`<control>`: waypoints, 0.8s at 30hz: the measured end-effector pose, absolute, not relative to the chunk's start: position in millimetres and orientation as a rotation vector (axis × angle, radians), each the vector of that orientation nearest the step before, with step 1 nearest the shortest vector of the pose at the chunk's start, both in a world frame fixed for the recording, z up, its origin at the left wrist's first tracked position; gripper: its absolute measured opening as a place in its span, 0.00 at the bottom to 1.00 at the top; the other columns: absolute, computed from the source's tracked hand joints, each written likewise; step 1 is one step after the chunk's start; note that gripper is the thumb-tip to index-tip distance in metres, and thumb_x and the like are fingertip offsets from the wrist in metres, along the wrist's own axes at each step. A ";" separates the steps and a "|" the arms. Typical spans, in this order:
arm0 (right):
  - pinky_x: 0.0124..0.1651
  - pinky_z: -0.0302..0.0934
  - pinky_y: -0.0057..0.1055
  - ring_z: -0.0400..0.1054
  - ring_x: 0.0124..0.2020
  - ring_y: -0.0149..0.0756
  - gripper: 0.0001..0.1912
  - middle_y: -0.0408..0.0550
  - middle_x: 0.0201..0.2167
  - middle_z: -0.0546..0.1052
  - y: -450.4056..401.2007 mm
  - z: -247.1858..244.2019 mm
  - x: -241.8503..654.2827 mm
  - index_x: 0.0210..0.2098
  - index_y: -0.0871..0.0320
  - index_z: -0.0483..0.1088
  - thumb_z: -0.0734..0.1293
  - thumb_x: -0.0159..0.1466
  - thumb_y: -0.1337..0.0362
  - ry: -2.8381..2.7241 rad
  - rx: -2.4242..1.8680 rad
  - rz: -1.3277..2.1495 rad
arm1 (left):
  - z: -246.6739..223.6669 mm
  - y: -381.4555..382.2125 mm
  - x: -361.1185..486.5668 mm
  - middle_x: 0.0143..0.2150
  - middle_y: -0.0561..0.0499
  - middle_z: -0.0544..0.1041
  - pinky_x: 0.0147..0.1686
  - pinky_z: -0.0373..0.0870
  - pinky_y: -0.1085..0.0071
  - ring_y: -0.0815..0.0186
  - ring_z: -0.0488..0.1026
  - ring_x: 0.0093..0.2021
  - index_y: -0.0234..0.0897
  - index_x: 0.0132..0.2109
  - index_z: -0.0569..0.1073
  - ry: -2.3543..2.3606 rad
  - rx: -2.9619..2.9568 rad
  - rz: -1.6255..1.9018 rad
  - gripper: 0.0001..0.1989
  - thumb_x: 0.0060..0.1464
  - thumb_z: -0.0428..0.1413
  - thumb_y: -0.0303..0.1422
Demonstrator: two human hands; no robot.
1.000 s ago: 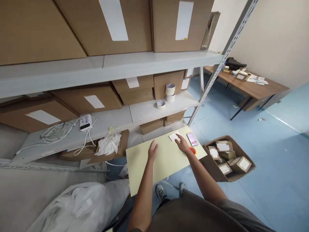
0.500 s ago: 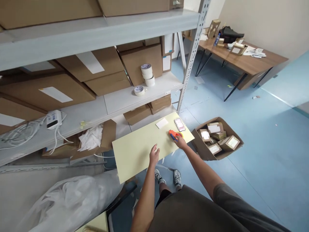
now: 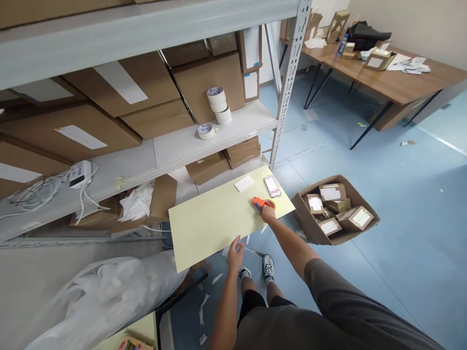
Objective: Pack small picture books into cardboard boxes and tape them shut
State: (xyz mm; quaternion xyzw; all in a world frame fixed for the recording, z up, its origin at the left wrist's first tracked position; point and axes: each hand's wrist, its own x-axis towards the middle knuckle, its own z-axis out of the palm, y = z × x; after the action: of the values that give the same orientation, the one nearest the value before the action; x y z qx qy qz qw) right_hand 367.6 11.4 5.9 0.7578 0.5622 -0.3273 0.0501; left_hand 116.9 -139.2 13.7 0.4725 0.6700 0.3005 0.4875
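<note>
My right hand (image 3: pixel 268 214) is closed on an orange tape dispenser (image 3: pixel 260 202) with some yellow and blue on it, at the right end of a pale yellow board (image 3: pixel 207 223). My left hand (image 3: pixel 235 253) holds nothing; its fingers are apart, just off the board's near edge. Behind the dispenser lies a small pile of printed papers (image 3: pixel 272 186), blurred out. A blank white card (image 3: pixel 243 183) rests to their left, near the back edge.
A carton of small labelled boxes (image 3: pixel 337 238) stands on the floor to the right. Behind the board rises a grey shelf rack (image 3: pixel 233 142) with large cartons and white tape rolls (image 3: pixel 218 104). Plastic wrap (image 3: pixel 120 291) bulges at lower left. Farther off is a cluttered wooden table (image 3: pixel 419 85).
My left hand has dropped back from over the board to beyond its near edge. My right hand and the tape dispenser have shifted slightly left. The camera view has also moved.
</note>
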 end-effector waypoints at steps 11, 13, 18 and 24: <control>0.52 0.65 0.37 0.75 0.53 0.51 0.22 0.63 0.53 0.79 17.4 71.0 407.0 0.59 0.62 0.70 0.70 0.66 0.67 2.153 2.238 -0.823 | 64.9 -92.5 124.2 0.57 0.37 0.82 0.52 0.79 0.58 0.56 0.82 0.48 0.38 0.55 0.81 1.557 1.158 0.877 0.29 0.55 0.62 0.54; 0.56 0.64 0.41 0.72 0.54 0.51 0.15 0.61 0.52 0.79 16.6 95.3 411.0 0.52 0.59 0.73 0.70 0.66 0.70 2.497 2.151 -0.676 | 88.9 -72.2 123.4 0.58 0.38 0.82 0.50 0.80 0.60 0.55 0.82 0.51 0.39 0.56 0.80 1.523 1.206 0.947 0.29 0.56 0.61 0.54; 0.53 0.65 0.45 0.68 0.48 0.49 0.07 0.53 0.41 0.77 11.7 167.9 399.7 0.40 0.55 0.72 0.70 0.64 0.72 3.061 1.925 -0.430 | 165.2 -18.7 113.9 0.62 0.39 0.79 0.51 0.79 0.61 0.54 0.79 0.58 0.41 0.59 0.79 1.391 1.347 1.116 0.28 0.58 0.61 0.52; 0.52 0.66 0.43 0.69 0.47 0.47 0.06 0.51 0.41 0.76 7.9 245.3 356.3 0.43 0.54 0.73 0.70 0.67 0.70 3.255 1.709 -0.486 | 249.1 10.1 84.4 0.53 0.43 0.83 0.55 0.78 0.61 0.57 0.80 0.55 0.42 0.51 0.84 1.132 1.658 1.146 0.18 0.64 0.58 0.46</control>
State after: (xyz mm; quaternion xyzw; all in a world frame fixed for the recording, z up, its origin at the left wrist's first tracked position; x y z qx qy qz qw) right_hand 356.3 7.9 245.3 0.4424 0.8428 -0.1258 -0.2795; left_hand 84.4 10.1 249.1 0.6565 0.4480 0.4536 0.4032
